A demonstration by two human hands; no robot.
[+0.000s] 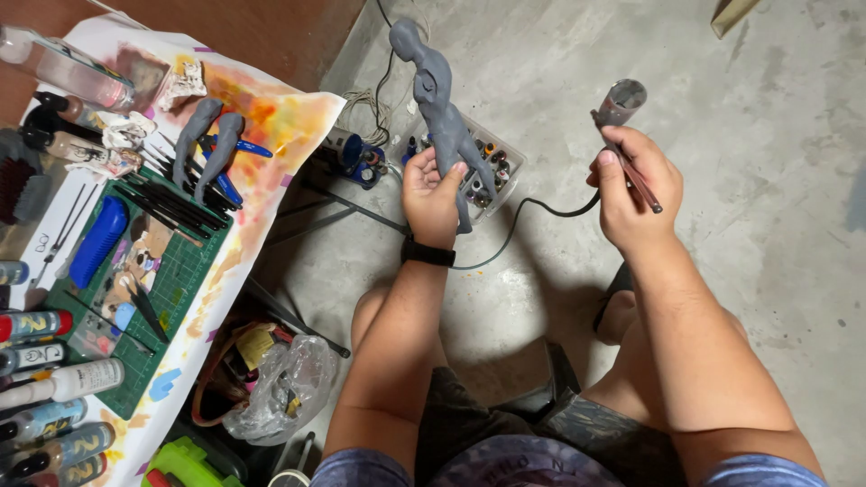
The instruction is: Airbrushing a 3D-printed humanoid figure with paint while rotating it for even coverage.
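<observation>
Left grip (431, 194) closed around grey figurine (439, 104), raised clear of floor (722, 108) for access. Right grip (631, 185) holding airbrush (621, 117) pen-style, nozzle toward figurine, hose (523, 221) trailing below.

Grey figurine (439, 99) held upright above the floor; airbrush (622, 126) angled beside it.

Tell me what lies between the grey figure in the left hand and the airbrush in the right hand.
In the head view, nothing solid: between the grey figure and the airbrush shows only bare concrete floor, with the black hose curving lower down.
</observation>
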